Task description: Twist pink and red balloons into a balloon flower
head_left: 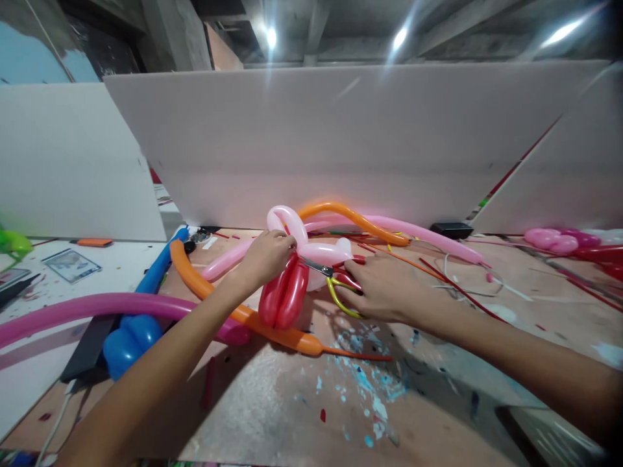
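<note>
My left hand (270,255) is closed on a twisted balloon figure near its middle. The figure has light pink loops (286,217) on top and at the right, and glossy red loops (283,295) hanging below. My right hand (372,285) holds scissors with yellow-green and red handles (335,299). Their metal blades (316,266) point left and reach the balloon figure just below my left fingertips. Behind and beside the figure lie an orange balloon (209,288) and a long pink balloon (428,237).
A magenta balloon (146,303), blue balloons (131,340) and a black box (87,353) are at the left. White panels (316,143) stand along the back. A small black box (451,230) and pink balloons (552,240) are at the right. A dark flat object (549,431) lies lower right.
</note>
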`<state>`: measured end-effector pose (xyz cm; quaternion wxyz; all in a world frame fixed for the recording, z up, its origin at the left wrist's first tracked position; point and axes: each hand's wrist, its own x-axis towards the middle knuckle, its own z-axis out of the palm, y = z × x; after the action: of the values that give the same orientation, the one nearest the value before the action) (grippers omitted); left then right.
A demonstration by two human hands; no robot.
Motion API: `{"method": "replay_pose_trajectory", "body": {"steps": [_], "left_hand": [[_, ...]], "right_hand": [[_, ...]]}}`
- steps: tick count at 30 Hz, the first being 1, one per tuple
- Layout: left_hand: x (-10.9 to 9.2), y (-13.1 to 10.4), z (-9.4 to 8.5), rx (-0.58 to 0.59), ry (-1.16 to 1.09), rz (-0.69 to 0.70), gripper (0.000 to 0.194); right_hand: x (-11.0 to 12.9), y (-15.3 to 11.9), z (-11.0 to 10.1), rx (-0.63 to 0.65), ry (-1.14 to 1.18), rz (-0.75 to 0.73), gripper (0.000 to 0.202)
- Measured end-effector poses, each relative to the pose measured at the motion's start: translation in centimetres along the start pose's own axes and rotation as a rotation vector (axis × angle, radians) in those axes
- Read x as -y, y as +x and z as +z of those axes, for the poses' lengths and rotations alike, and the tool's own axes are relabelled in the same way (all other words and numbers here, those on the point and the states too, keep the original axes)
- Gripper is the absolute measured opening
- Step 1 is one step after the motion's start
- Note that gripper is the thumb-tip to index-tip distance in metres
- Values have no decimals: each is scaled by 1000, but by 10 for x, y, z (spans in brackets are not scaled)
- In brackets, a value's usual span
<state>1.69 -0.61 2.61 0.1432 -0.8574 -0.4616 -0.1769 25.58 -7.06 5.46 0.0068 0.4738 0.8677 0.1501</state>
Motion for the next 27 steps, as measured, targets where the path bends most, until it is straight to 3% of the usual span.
{"method": "replay_pose_trajectory", "body": {"steps": [8,19,27], "left_hand": [[0,-4,8,-22,115,2,26],[-9,-3,4,-9,183,53,25],[-11,-3,3,-6,198,62,28]], "right_hand": [[4,8,-1,-23,-83,8,49],[17,17,-20,20,-67,55,49],[19,17,-24,37,-92,-6,44]]}}
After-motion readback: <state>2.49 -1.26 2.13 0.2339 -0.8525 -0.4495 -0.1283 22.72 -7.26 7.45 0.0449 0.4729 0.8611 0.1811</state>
